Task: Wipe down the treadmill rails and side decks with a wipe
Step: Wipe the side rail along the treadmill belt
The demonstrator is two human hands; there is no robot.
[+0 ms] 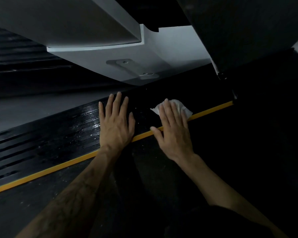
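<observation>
On the ribbed black side deck (62,134), which looks wet and shiny with little white specks on it, the left hand (116,123) lies flat, fingers straight and spread, holding nothing. A yellow stripe (46,170) runs along the deck's inner edge and passes under both wrists. Just right of that, the right hand (173,129) presses a crumpled white wipe (181,106) down with flat fingers, right at the stripe near the deck's front end. Grey motor cover (120,66) sits just past the fingertips.
</observation>
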